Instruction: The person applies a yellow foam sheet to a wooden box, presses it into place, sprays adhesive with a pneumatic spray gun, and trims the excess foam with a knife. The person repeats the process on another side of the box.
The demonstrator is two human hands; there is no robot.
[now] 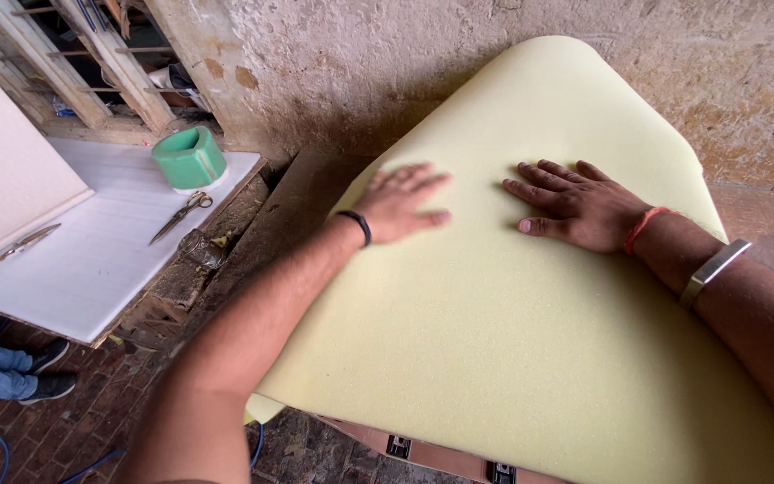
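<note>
Both our palms are down flat on the foam (512,305), a pale yellow sheet lying over a wooden frame (423,451) in front of the wall (459,63). Left hand (398,203) open, fingers spread; right hand (575,204) open too, pressed just beside it. Off to the left, scissors (181,216) and a green tape roll (189,159) sit on the white board (82,260).

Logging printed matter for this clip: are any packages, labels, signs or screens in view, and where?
None to be seen. Both hands, left hand and right hand, lie flat on a pale yellow foam pad. Nearest to a package is a plain green tape roll on the white board.
</note>
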